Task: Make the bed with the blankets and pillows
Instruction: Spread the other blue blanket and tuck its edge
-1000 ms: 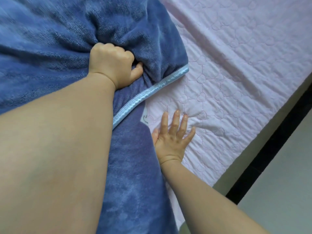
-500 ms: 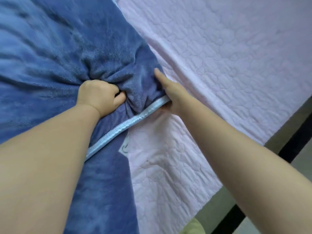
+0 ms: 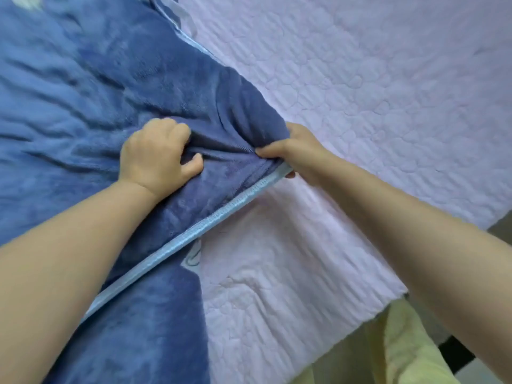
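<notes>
While the blue blanket (image 3: 91,112) is lying bunched across the left half of the frame on the pink quilted mattress cover (image 3: 360,79), a fold of it is being clenched at centre by the left hand (image 3: 156,156). Its corner, beside the pale blue trim (image 3: 216,217), is being pinched by the right hand (image 3: 299,152) just right of centre.

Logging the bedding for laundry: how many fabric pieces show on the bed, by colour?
Blue: 1, the blanket, gripped by the left hand and right hand.
Pink: 1, the quilted sheet.
Total: 2.
</notes>
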Demonstrator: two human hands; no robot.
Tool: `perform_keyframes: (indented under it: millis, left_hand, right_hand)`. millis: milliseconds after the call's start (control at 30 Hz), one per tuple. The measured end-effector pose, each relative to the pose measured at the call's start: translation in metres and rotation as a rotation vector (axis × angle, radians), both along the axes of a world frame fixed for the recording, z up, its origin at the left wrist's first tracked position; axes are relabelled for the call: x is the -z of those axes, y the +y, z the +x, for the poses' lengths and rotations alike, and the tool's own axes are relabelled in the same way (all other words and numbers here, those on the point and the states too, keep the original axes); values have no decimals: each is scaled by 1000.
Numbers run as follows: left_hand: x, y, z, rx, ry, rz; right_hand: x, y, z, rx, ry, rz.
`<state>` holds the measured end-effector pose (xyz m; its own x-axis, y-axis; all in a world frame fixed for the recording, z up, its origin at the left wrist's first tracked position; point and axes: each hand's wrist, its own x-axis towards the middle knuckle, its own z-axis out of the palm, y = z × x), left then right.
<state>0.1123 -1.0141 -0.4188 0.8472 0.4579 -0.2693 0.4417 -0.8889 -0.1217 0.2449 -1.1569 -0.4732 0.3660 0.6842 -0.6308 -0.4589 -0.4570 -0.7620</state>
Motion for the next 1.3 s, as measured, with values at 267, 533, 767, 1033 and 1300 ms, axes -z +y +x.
perform_keyframes:
  millis: [267,533,767,1033,1300]
  left_hand:
    - [-35,-90,140,-264,-12,2]
    - [-89,-161,277,-133,44,-137]
    - [-101,-218,345,7,51,-187]
    - [-66,-216,363,-75,164,-314]
    - [-45,-183,361,-172,287,-416]
  right_hand:
    - [-62,-62,138,-246,-198,-19]
    - [-137,-201,300,-127,-411,-211]
    - [-177,-346,400,191,-594,-663]
    - [-117,-354,398,-293,-795,-969]
    - [-98,-286,425,-460,-806,-993]
